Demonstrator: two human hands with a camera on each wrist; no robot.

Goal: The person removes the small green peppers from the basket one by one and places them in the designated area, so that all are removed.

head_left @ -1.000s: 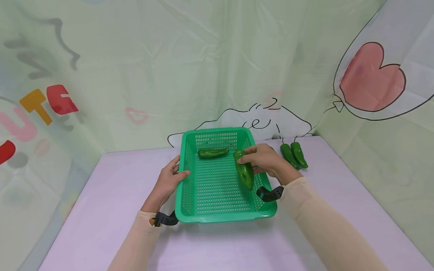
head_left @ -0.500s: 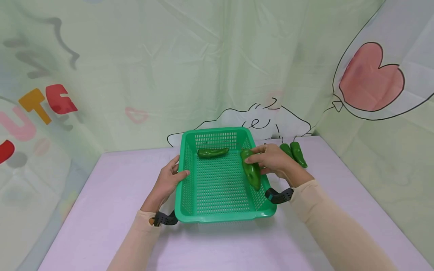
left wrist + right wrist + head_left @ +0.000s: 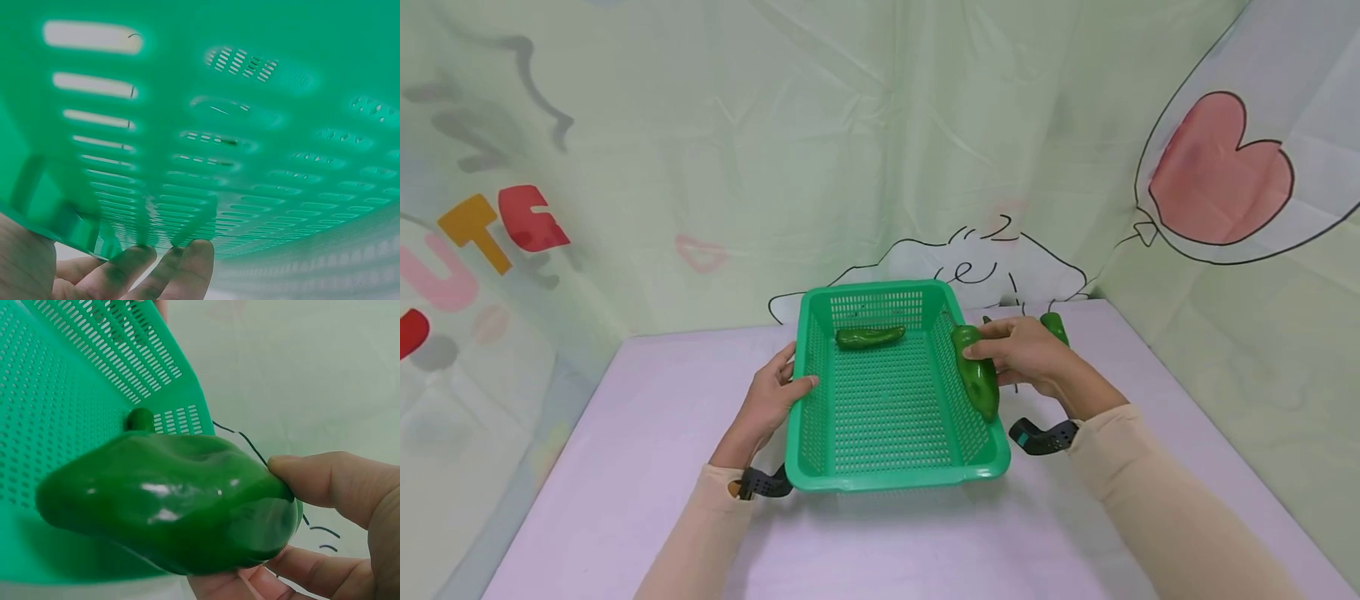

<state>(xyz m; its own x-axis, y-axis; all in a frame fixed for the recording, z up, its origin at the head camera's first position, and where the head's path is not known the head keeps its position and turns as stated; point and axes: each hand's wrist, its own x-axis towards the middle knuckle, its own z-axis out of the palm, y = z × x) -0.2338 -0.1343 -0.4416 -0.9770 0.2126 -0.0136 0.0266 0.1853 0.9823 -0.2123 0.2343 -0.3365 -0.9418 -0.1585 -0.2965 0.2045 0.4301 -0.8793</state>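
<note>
In the head view, my left hand [image 3: 769,403] holds the green plastic basket [image 3: 901,483] by its left side, thumb over the rim and fingers against the outer wall. The left wrist view shows those fingertips [image 3: 197,250] on the slotted green surface. My right hand [image 3: 1026,354] pinches a large glossy green pepper [image 3: 977,379] between thumb and fingers. This pepper overlaps the basket's right wall and rim, its narrow end toward me. Close up in the right wrist view, the held pepper [image 3: 181,503] hides part of the basket. Another green pepper [image 3: 870,337] lies inside along the far wall.
Behind my right hand, a green pepper [image 3: 1055,325] shows on the pale lilac table [image 3: 662,417], mostly covered by the hand. A printed curtain [image 3: 790,150] hangs at the table's back edge and along both sides.
My right hand has carried the pepper rightward, from over the basket floor to the right rim. It now covers more of the peppers on the table. The left hand and basket have barely moved.
</note>
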